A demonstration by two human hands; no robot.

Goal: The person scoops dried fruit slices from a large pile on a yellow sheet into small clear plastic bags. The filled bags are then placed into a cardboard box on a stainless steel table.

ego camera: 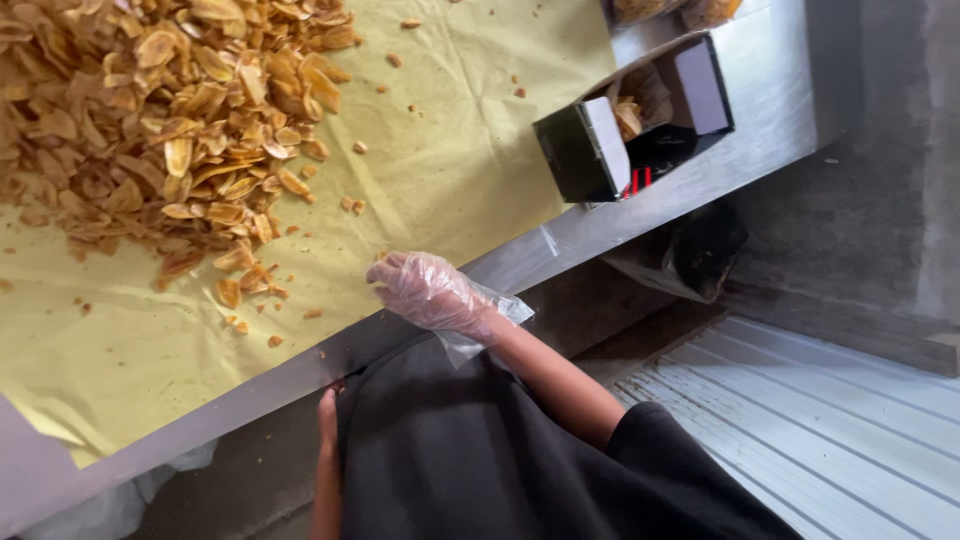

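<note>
A steel table [560, 235] carries a yellow paper sheet [450, 150] over most of its top — a heap of fried chips [160, 120] lies on the sheet, crumbs scattered toward the near edge. By the right end stands an open black-and-white box [630, 125] — on bare steel.

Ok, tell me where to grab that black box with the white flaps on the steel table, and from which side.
Probably best to take the black box by its two long dark side walls, reaching from the gloved right hand across the table's steel edge. Its top is open, white flaps splayed outward with chips inside, so a grip from above would likely bend the flaps. Keep it upright.
</note>
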